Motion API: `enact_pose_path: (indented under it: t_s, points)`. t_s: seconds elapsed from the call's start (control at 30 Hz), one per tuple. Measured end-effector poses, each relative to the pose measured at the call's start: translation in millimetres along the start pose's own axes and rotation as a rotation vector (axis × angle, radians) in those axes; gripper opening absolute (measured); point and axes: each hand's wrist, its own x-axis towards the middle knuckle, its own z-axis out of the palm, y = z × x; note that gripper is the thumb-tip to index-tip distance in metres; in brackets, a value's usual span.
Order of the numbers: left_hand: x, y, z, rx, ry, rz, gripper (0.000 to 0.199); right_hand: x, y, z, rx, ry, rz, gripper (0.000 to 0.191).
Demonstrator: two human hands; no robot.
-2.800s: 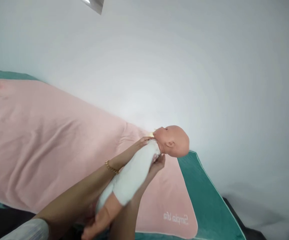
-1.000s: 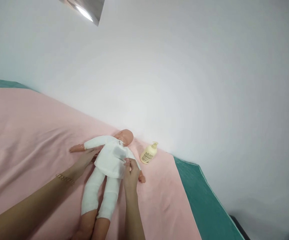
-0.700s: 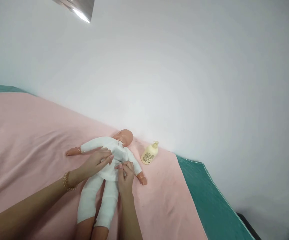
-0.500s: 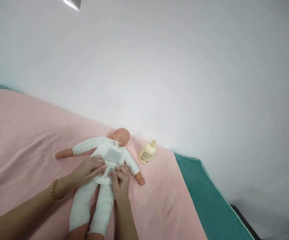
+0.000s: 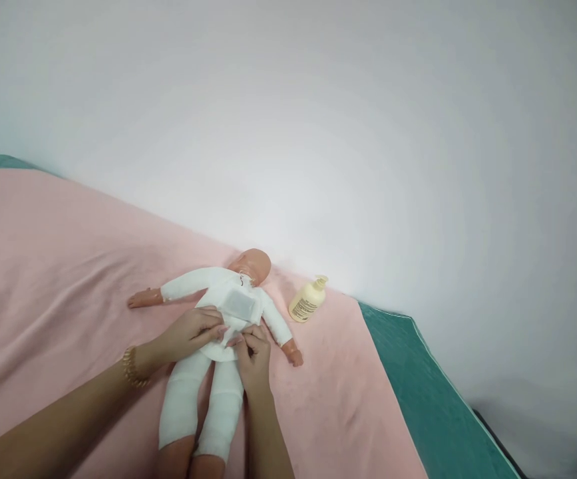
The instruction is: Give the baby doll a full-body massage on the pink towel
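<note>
A baby doll [image 5: 255, 266] lies on its back, arms spread, its legs pointing toward me. It wears a white top [image 5: 208, 283] and white leggings [image 5: 181, 406]. On the chest of the top is a pale grey rectangular patch [image 5: 239, 305]. My left hand [image 5: 191, 336] rests at the belly, thumb and fingers pinched on the fabric of the top. Facing it, my right hand [image 5: 254, 356] is closed in a pinch on the same fabric, near the lower hem. The fingertips are close together but apart, and the gripped folds are mostly hidden.
A pale yellow pump bottle [image 5: 307, 301] stands beside the doll's arm, near the wall [image 5: 368, 133]. Beneath the doll is a wrinkled pink cloth [image 5: 68, 266]. A green cover [image 5: 408, 379] shows past its right edge.
The camera view has turned slightly, so the doll, bottle and hands appear farther right, and the lamp has left the frame. Both hands keep almost the same pinch on the top.
</note>
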Motion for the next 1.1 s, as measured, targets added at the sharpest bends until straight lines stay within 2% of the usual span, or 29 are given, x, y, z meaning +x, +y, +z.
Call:
enact_pose_path:
  t_s: [0.17,0.3,0.5,0.63,0.83,1.1]
  points:
    - [-3,3,-4.0,-0.084,0.182,-0.055,0.048,-2,-3,-4,0.005,0.081,-0.009,0.031]
    - [0,4,-2.2,-0.071,0.176,-0.126,0.048,0,-1,-1,0.002,0.069,0.024,0.031]
    - [4,-8,7.3,-0.079,0.165,-0.268,0.052,4,4,3,0.022,0.022,0.095,0.032]
    - [2,-10,6.9,-0.075,0.161,-0.232,0.052,3,4,2,0.023,0.021,0.094,0.032]
    - [0,-6,2.5,-0.044,0.216,-0.081,0.045,1,3,-1,0.059,0.088,0.034,0.036]
    - [6,-7,1.6,-0.004,0.124,-0.126,0.042,5,12,3,0.023,0.044,0.066,0.041]
